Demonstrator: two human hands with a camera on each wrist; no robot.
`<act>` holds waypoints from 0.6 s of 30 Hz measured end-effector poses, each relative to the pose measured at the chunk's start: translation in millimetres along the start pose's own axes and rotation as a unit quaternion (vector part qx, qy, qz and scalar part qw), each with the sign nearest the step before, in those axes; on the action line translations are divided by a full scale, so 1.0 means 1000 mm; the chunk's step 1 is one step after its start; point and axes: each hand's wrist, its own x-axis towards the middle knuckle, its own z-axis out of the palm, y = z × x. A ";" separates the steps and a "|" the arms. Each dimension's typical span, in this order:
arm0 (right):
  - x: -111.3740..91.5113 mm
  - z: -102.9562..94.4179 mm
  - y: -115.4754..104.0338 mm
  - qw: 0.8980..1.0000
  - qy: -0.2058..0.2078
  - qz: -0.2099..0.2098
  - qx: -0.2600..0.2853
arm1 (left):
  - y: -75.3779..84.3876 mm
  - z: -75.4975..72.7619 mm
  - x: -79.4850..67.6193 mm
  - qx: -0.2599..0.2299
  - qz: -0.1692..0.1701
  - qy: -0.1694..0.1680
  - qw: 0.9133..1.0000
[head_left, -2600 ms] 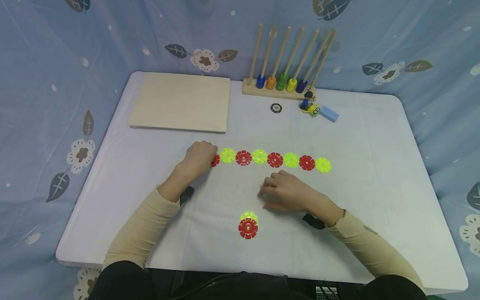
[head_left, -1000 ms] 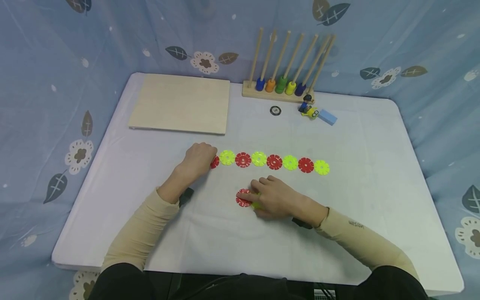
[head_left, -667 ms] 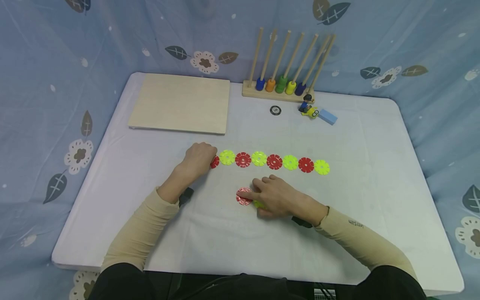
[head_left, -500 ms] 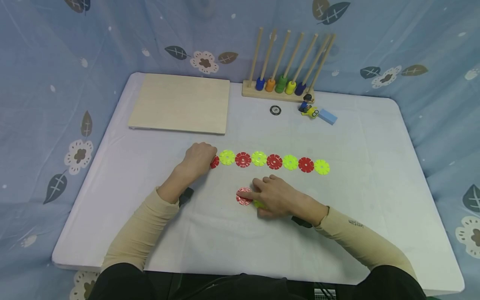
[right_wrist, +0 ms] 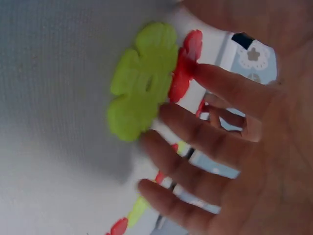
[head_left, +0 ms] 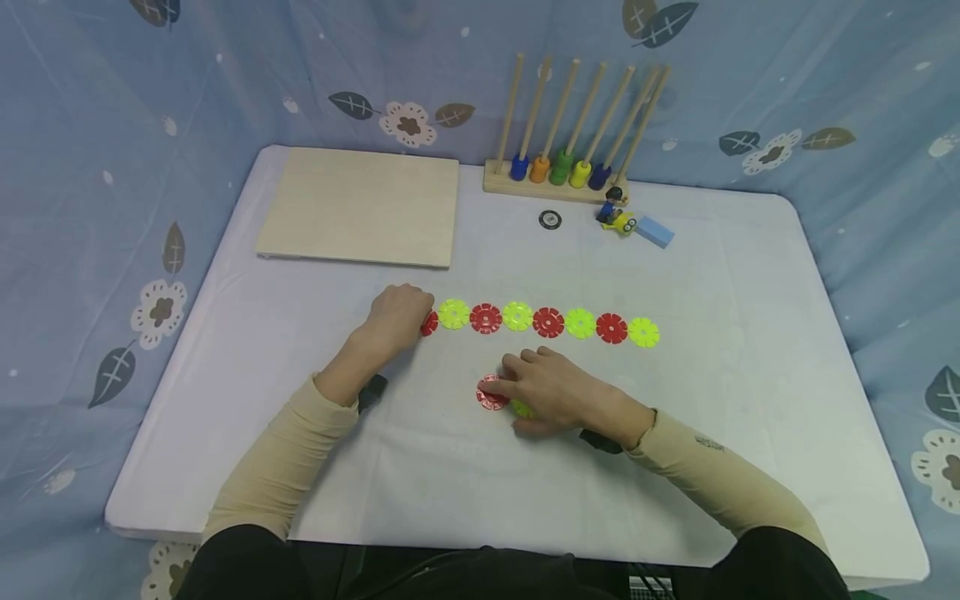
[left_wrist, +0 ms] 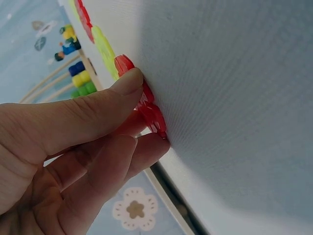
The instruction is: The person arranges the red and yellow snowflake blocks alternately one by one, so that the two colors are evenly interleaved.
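Observation:
My left hand (head_left: 397,318) pinches a red flower-shaped plastic disc (left_wrist: 152,116) at the left end of a row, thumb on one side and fingers on the other. From there the row runs rightward, red and yellow-green discs alternating up to a yellow-green disc (head_left: 643,332). In front of the row, my right hand (head_left: 555,388) reaches over two loose discs lying side by side. Its index fingertip touches the red loose disc (head_left: 491,402). Beside it the yellow-green loose disc (right_wrist: 146,81) is partly covered by the hand in the head view; the fingers are fairly straight and spread.
A wooden board (head_left: 360,207) lies at the back left. Behind the row stand a peg rack with coloured beads (head_left: 558,190), a black round token (head_left: 550,220), a small figure with a yellow toy (head_left: 618,221) and a blue block (head_left: 655,232). Patterned cloth surrounds the table.
The two loose discs, overlapping near the front edge earlier, now lie side by side closer to the row. My right hand came down onto them, then shifted slightly right. The left hand stayed put.

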 end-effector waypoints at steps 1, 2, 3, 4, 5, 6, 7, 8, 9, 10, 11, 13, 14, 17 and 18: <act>0.002 0.001 -0.001 1.000 0.017 -0.007 0.001 | 0.000 0.000 0.000 0.001 0.001 0.001 1.000; 0.004 0.002 -0.002 0.999 0.036 -0.015 0.000 | 0.000 0.000 0.000 0.002 0.002 0.001 1.000; 0.007 0.003 -0.004 0.998 0.054 -0.023 0.002 | 0.000 0.000 0.000 0.002 0.004 0.002 1.000; 0.009 0.004 -0.005 0.997 0.070 -0.031 0.000 | 0.000 0.000 0.000 0.001 0.004 0.002 1.000; 0.012 0.004 -0.007 0.996 0.084 -0.039 -0.001 | 0.000 0.000 0.000 0.001 0.003 0.002 1.000; 0.014 0.004 -0.009 0.995 0.092 -0.044 -0.003 | 0.000 -0.001 0.000 0.001 0.003 0.003 1.000; 0.017 0.004 -0.010 0.994 0.096 -0.048 -0.004 | 0.000 -0.001 0.000 0.001 0.003 0.004 1.000; 0.019 0.003 -0.011 0.994 0.095 -0.050 -0.007 | 0.000 -0.001 0.000 0.001 0.002 0.005 1.000; 0.021 0.001 -0.012 0.995 0.088 -0.048 -0.005 | 0.000 -0.001 0.000 0.001 0.002 0.006 1.000; 0.022 0.000 -0.013 0.996 0.078 -0.044 0.000 | 0.000 -0.001 0.000 0.002 0.002 0.006 1.000; 0.024 -0.002 -0.013 0.997 0.066 -0.036 0.008 | 0.000 -0.001 0.000 0.003 0.002 0.006 1.000; 0.026 -0.005 -0.013 0.999 0.039 -0.018 0.032 | 0.000 -0.001 0.000 0.006 0.001 0.004 1.000; 0.027 -0.006 -0.013 0.999 0.027 -0.011 0.043 | 0.000 -0.001 0.000 0.006 0.002 0.003 1.000; 0.029 -0.006 -0.013 0.998 0.006 -0.002 0.060 | 0.001 0.000 0.000 0.011 0.002 0.002 1.000; 0.029 -0.006 -0.014 0.998 0.002 -0.002 0.061 | 0.000 0.000 -0.001 0.012 0.002 0.002 1.000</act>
